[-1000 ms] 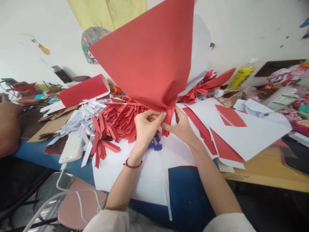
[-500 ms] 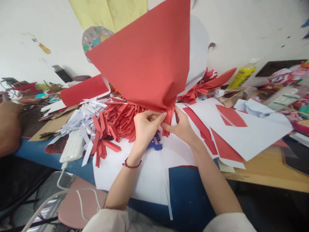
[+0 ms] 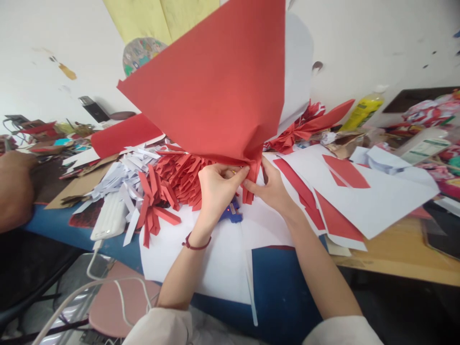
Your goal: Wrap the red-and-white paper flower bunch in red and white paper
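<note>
A large red paper sheet (image 3: 223,91), gathered and creased at its lower end, stands upright between my hands. My left hand (image 3: 223,187) pinches its gathered base from the left, thumb pointing right. My right hand (image 3: 269,184) closes on the same base from the right, its thumb near the left one. Short red paper ends stick out below the grip. Just under my left hand a blue glue gun (image 3: 232,212) lies partly hidden, a small red light showing. A pile of folded red paper strips (image 3: 183,179) lies to the left of my hands.
White paper strips (image 3: 120,175) and a white power bank (image 3: 109,218) with a cable lie left. White sheets (image 3: 381,206) with red pieces spread right. A yellow bottle (image 3: 362,110) stands behind. Another person's arm (image 3: 16,191) rests at the left edge. A pink stool (image 3: 111,306) is below.
The red sheet's upper left corner has swung slightly outward to the left and down. Both hands keep their hold at the base, nearly unmoved.
</note>
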The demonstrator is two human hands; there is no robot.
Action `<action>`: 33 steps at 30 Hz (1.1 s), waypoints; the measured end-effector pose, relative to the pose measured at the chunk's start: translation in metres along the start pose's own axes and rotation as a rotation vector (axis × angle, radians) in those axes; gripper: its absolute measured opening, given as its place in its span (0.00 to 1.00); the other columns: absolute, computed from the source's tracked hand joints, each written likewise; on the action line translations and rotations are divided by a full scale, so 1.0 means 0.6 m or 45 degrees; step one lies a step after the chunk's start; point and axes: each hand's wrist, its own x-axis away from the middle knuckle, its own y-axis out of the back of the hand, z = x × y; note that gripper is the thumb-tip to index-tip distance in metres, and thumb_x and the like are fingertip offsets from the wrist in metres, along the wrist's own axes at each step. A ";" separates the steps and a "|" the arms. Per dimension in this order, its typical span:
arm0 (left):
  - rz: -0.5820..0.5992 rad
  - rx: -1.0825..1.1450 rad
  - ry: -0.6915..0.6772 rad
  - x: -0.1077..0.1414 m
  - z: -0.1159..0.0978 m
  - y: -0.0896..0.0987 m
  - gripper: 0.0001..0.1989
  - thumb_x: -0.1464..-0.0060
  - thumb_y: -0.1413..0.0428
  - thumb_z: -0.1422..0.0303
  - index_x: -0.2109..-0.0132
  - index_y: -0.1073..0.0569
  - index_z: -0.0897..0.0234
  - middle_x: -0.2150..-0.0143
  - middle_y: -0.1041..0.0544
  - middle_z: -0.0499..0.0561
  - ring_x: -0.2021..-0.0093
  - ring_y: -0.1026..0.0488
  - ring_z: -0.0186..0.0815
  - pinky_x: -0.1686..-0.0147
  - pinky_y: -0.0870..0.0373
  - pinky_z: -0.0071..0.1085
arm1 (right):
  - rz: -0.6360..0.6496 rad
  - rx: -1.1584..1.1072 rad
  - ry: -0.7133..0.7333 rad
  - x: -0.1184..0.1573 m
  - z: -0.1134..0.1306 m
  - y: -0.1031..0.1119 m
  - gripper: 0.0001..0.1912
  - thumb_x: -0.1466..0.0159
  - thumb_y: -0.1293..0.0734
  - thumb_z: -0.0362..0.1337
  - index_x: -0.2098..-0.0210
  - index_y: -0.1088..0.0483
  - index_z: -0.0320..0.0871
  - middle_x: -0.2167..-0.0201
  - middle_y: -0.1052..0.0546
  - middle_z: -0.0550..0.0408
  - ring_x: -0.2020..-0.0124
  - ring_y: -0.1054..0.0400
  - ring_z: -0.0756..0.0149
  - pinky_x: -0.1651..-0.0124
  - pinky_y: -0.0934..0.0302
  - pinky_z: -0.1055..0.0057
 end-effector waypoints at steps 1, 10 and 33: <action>0.002 0.002 0.000 0.000 -0.001 0.000 0.12 0.51 0.36 0.62 0.76 0.23 0.65 0.85 0.33 0.43 0.83 0.43 0.25 0.79 0.44 0.25 | -0.004 -0.011 0.009 0.000 -0.002 0.000 0.28 0.43 0.27 0.38 0.43 0.34 0.47 0.41 0.30 0.52 0.38 0.36 0.55 0.33 0.43 0.55; 0.013 -0.027 -0.009 0.000 -0.002 -0.004 0.14 0.49 0.38 0.61 0.77 0.24 0.65 0.86 0.37 0.43 0.83 0.45 0.24 0.80 0.48 0.26 | -0.038 -0.024 0.022 0.001 -0.013 0.002 0.29 0.38 0.32 0.42 0.38 0.37 0.49 0.36 0.34 0.53 0.33 0.43 0.54 0.29 0.49 0.54; -0.014 -0.121 0.039 -0.003 -0.035 -0.035 0.20 0.50 0.40 0.59 0.83 0.34 0.64 0.84 0.36 0.43 0.81 0.41 0.26 0.76 0.45 0.25 | -0.147 -0.302 0.036 -0.008 -0.030 0.015 0.17 0.40 0.31 0.44 0.52 0.29 0.49 0.54 0.25 0.56 0.47 0.33 0.58 0.36 0.41 0.59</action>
